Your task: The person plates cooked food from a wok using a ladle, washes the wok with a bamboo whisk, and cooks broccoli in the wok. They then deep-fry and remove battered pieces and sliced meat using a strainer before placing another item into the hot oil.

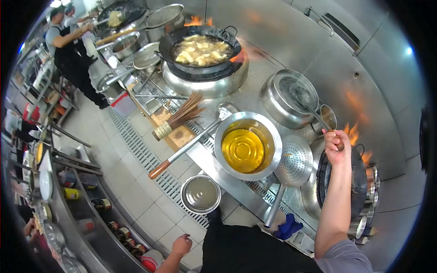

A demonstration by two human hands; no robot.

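My right hand (337, 146) is closed round the wooden end of a long-handled ladle (321, 119). The ladle's head dips into a steel pot (275, 113) against the back wall, and its shape is blurred there. Beneath my right forearm sits a dark wok (353, 175) with flames behind it. My left hand (182, 245) hangs low at my side, its fingers loosely curled, with nothing visible in it. Closest to that hand is a steel pot of cloudy liquid (201, 193). A larger pot of yellow oil (243, 150) stands at the counter's front, beside a perforated skimmer (293, 161).
Pale pieces fry in a wok (200, 50) over flames at the back. A bamboo brush (182, 116) and a second ladle (182, 152) jut over the front edge. Shelves with bottles (123, 232) line the left. A co-worker (68, 50) stands farther along the stoves.
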